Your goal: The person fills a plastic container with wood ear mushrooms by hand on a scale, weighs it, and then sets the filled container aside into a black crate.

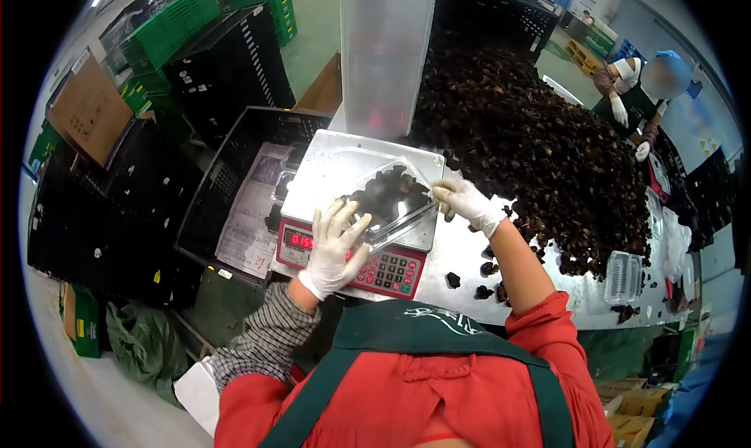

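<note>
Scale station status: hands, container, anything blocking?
Left hand spread at clear container's edge; right hand gripping its right corner. Container over scale, dark pieces inside. Left hand partly covers display.

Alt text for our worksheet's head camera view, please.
A gloved left hand and right hand handle a clear container of dark pieces over a digital scale. A big dark heap lies on the table to the right, with a co-worker beyond.

Left hand (pixel 335 245): gloved, fingers spread by the clear container (pixel 403 226).
Right hand (pixel 466 203): gloved, I see it gripping the container's edge.
Scale (pixel 352 155): beneath, red digits (pixel 302 240) lit.
Dark heap (pixel 547 159): right of the scale.
</note>
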Demonstrator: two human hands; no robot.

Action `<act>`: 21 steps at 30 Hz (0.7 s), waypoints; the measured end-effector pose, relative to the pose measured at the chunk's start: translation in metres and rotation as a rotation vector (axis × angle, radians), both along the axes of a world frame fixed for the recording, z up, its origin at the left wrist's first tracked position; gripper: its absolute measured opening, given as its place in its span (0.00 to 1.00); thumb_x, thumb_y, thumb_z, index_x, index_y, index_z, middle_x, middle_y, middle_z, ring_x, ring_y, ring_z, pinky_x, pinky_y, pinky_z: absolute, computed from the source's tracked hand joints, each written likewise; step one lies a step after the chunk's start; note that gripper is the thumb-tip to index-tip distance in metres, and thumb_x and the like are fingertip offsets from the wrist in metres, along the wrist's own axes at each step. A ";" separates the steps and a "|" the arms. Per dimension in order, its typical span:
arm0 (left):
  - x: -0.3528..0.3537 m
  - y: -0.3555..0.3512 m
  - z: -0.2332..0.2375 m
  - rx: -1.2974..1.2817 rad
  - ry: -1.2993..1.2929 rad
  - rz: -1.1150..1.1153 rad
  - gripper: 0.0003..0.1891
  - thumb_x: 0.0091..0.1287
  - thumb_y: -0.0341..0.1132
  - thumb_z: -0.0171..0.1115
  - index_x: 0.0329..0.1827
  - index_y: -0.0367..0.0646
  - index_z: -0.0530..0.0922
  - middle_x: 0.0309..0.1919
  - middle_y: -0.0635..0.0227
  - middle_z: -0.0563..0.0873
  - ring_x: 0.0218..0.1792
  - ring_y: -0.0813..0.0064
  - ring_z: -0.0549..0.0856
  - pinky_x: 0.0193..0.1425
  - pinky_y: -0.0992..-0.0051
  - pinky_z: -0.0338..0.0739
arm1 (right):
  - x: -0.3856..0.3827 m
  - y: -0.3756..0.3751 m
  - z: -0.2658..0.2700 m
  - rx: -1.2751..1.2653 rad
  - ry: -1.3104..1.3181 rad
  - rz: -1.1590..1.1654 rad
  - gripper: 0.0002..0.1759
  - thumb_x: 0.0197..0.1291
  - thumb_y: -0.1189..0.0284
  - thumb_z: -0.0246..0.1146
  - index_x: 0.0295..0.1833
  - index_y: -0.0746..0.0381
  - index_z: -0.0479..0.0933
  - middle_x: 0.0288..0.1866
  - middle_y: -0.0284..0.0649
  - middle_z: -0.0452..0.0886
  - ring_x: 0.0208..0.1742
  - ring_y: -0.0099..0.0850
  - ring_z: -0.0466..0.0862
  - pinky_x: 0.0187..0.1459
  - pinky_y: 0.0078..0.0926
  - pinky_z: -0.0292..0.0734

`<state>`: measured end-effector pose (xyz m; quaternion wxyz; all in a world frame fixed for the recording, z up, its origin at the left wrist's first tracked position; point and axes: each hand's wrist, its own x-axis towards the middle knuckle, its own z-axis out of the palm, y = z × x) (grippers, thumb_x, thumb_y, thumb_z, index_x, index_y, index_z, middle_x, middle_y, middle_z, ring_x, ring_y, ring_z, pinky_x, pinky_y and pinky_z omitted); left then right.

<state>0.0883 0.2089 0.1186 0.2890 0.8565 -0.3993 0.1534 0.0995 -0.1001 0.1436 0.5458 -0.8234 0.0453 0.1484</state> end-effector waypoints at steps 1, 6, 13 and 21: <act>-0.003 0.000 -0.005 -0.093 0.006 0.045 0.29 0.57 0.32 0.65 0.64 0.46 0.73 0.68 0.52 0.66 0.70 0.52 0.61 0.74 0.50 0.51 | -0.004 0.005 -0.001 0.077 0.048 -0.068 0.23 0.66 0.57 0.58 0.54 0.66 0.77 0.33 0.32 0.79 0.29 0.19 0.76 0.27 0.16 0.73; -0.023 -0.010 -0.026 -0.567 0.793 0.329 0.24 0.64 0.32 0.65 0.59 0.33 0.69 0.48 0.54 0.81 0.37 0.71 0.83 0.39 0.75 0.79 | -0.016 0.005 -0.002 0.167 0.122 -0.150 0.21 0.67 0.55 0.59 0.44 0.65 0.77 0.28 0.33 0.77 0.23 0.21 0.77 0.26 0.19 0.74; -0.016 -0.002 0.000 -0.963 1.390 0.170 0.10 0.65 0.28 0.59 0.44 0.34 0.68 0.26 0.61 0.83 0.17 0.78 0.79 0.19 0.82 0.72 | -0.035 0.007 -0.017 0.694 0.147 -0.111 0.08 0.66 0.75 0.58 0.48 0.63 0.69 0.37 0.38 0.79 0.35 0.26 0.81 0.39 0.25 0.80; -0.004 0.032 0.011 -1.102 1.082 0.015 0.08 0.66 0.22 0.56 0.45 0.39 0.70 0.28 0.65 0.82 0.22 0.81 0.80 0.24 0.83 0.76 | -0.030 0.056 0.015 0.520 -0.097 -0.136 0.06 0.57 0.80 0.58 0.38 0.61 0.67 0.31 0.39 0.78 0.26 0.25 0.76 0.31 0.20 0.73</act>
